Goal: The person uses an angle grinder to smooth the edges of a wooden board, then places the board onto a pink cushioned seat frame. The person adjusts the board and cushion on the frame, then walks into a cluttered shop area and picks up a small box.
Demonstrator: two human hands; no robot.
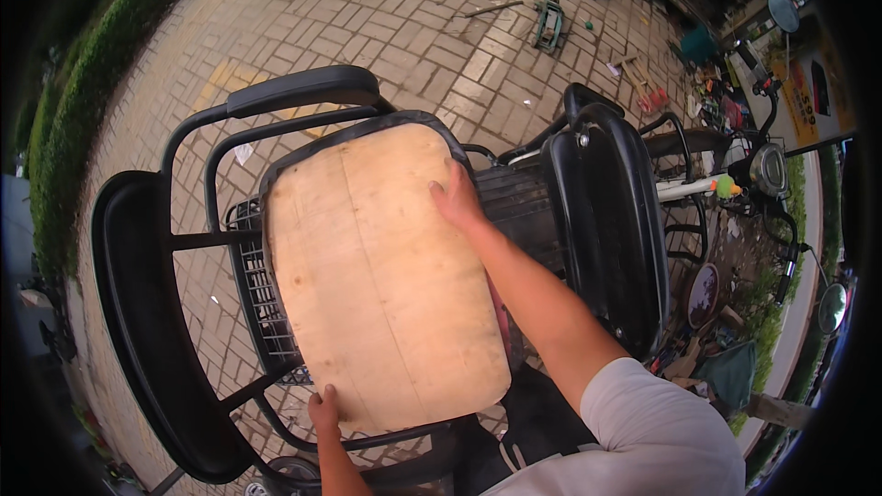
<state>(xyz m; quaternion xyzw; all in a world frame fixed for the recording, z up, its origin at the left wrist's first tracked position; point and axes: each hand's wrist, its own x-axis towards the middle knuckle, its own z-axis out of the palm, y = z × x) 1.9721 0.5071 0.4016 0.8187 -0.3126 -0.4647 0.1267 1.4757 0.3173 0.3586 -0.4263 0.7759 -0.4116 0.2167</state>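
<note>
A plywood board (pixel 377 276) with rounded corners lies bare side up across the rear frame of a black tricycle or scooter. Black covering material (pixel 303 149) shows along its far and left edges. At the board's near left corner, my left hand (pixel 325 411) grips the edge, thumb on top and the other fingers mostly hidden. Across the board, my right hand (pixel 457 200) holds the right edge near the far corner, its thumb on the wood; the fingers beyond the edge are partly hidden.
A padded black backrest (pixel 152 326) rises on the left, and a padded armrest (pixel 303 90) on the far side. Right of the board stands the black front seat (pixel 611 230), with handlebars (pixel 770 170) beyond. A wire basket (pixel 266 289) sits under the board. Tools and scraps litter the brick paving (pixel 413 46).
</note>
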